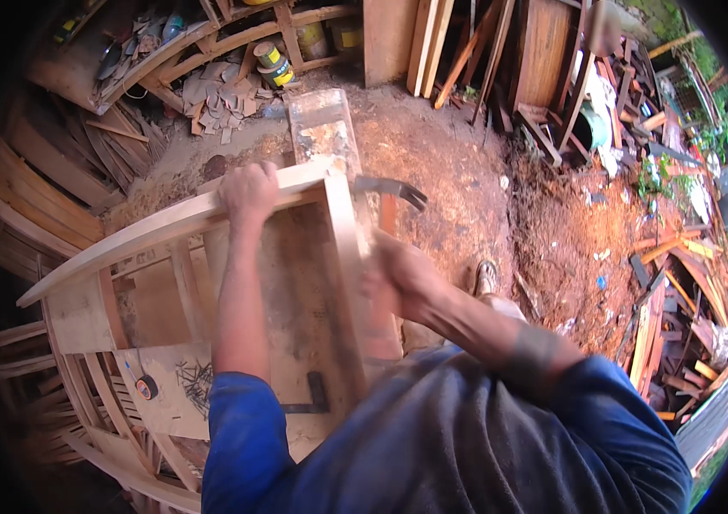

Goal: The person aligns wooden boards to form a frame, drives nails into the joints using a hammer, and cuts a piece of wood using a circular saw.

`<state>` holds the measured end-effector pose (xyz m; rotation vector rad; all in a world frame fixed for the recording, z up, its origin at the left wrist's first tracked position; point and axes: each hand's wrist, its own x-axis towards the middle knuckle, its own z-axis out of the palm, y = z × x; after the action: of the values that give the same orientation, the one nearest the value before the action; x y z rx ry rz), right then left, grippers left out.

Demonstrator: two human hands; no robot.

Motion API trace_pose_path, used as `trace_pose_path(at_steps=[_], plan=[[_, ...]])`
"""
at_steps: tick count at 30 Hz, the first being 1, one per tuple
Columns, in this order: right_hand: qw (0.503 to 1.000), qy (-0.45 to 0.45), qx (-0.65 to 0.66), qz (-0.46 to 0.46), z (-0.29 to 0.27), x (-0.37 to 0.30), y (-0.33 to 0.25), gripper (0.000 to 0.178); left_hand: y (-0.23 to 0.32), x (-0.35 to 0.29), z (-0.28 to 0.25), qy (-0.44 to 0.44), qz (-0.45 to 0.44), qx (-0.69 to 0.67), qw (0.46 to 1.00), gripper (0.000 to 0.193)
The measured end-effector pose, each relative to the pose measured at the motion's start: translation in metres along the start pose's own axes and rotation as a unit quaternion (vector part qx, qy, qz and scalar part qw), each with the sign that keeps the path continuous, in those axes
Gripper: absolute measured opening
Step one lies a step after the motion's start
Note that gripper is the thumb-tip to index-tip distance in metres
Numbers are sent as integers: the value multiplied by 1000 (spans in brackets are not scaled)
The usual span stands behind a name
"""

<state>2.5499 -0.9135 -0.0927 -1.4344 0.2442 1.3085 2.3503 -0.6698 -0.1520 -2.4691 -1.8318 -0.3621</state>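
A pale wooden frame (348, 257) with a long rail and inner crosspieces lies in front of me. My left hand (249, 190) grips its far rail near the corner, with the fingers curled over the edge. My right hand (407, 276), blurred, is closed round the handle of a claw hammer (391, 189) just right of that corner. The hammer's dark head points to the right; my fist and the blur hide part of its handle. On the board within the frame lie a heap of nails (195, 384), a tape measure (148, 387) and a dark try square (317, 396).
Beyond the frame's corner stands a worn wooden block (323, 128). Tins (275, 65) and wood scraps (222, 96) sit at the far left. Planks (544, 60) lean at the back. Offcuts (698, 283) pile up along the right. My shoe (485, 276) rests on the reddish ground.
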Motion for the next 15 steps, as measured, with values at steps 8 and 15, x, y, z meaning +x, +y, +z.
trace_pose_path(at_steps=[8, 15], plan=[[987, 77, 135, -44, -68, 28, -69, 32, -12, 3, -4, -4, -25, 12, 1000, 53], [965, -218, -22, 146, 4, 31, -22, 27, -8, 6, -10, -3, 10, 20, 1000, 52]])
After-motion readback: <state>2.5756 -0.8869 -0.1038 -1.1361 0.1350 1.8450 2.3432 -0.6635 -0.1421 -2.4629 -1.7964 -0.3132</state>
